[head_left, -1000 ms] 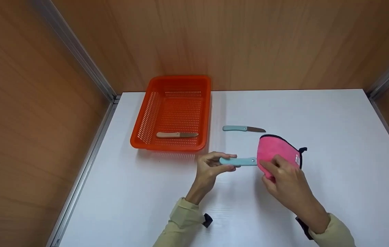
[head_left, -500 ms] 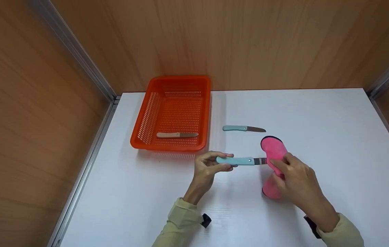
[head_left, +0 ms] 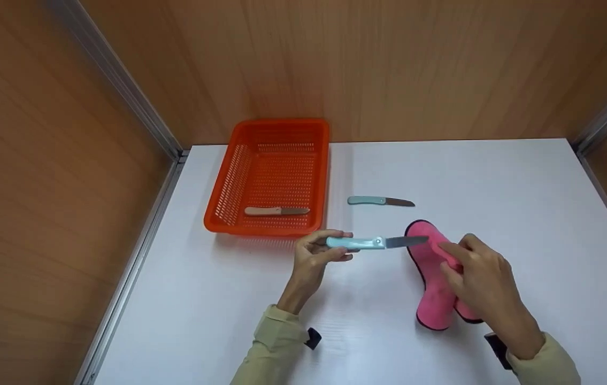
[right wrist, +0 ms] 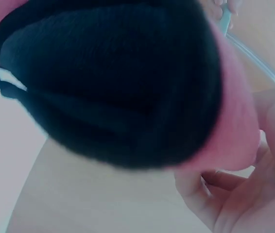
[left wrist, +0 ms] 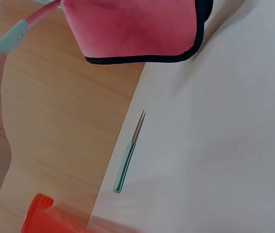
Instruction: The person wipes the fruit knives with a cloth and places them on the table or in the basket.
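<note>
My left hand (head_left: 311, 259) pinches the light teal handle of a small paring knife (head_left: 354, 243) between thumb and fingers. Its blade points right, bare along its length, with the tip overlapping a pink cloth (head_left: 437, 294) in the head view. That cloth has black edging and hangs folded from my right hand (head_left: 488, 275), pinched between thumb and index finger. In the right wrist view the dark side of the cloth (right wrist: 118, 87) fills much of the picture. Behind the hands, a second teal-handled paring knife (head_left: 368, 200) lies on the white table.
An orange perforated basket (head_left: 282, 124) stands at the back left of the table (head_left: 528, 214). Inside it lies a paring knife with a beige handle (head_left: 263, 211). Wooden panels (head_left: 367, 69) rise behind the table and at both sides.
The cloth has slid right off the blade with my right hand, baring the whole blade. My left hand with the knife has shifted slightly left and up. The cloth now hangs in folds.
</note>
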Demonstrator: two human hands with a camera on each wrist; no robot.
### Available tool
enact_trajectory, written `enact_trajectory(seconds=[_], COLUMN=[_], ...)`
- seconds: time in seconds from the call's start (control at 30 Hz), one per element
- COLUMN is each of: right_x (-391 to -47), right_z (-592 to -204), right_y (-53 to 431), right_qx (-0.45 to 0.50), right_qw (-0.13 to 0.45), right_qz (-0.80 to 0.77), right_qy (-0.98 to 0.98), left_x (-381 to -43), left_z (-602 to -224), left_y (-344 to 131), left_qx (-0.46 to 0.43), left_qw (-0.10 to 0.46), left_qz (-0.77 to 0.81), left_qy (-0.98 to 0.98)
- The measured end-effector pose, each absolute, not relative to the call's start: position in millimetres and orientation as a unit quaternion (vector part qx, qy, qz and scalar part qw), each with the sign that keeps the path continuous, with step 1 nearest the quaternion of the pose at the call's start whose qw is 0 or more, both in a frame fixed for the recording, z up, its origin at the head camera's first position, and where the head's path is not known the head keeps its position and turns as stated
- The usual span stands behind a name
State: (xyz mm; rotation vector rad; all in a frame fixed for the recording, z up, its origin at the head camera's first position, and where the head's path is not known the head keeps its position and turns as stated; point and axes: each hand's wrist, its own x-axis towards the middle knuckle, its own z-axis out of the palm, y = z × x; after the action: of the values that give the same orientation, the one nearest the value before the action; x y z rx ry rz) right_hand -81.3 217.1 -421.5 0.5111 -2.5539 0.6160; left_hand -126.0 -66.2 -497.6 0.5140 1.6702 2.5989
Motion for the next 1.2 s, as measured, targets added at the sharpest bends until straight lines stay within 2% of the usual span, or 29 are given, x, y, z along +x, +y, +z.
enact_trajectory(seconds=[0.53, 0.77, 1.2], right_x=[-85.4, -86.5, -86.5], right_z=[-415.4, -414.7, -414.0], right_y=[226.1, 231.7, 239.2], right_qx=[0.182, 0.176, 0.157], right_qw=[0.235, 0.244, 0.218], right_qz=[0.246, 0.252, 0.255], right_qy=[-0.923, -0.920, -0.929], left_x=[-154.6, -170.6, -198.0], left_z=[-480.3, -478.6, -476.5], left_y=[-115.1, -134.2, -175.3], left_qx=[0.098, 0.063, -0.026], left_qw=[-0.010, -0.038, -0.093], left_qz=[0.814, 0.814, 0.838], left_qy=[0.572, 0.576, 0.537])
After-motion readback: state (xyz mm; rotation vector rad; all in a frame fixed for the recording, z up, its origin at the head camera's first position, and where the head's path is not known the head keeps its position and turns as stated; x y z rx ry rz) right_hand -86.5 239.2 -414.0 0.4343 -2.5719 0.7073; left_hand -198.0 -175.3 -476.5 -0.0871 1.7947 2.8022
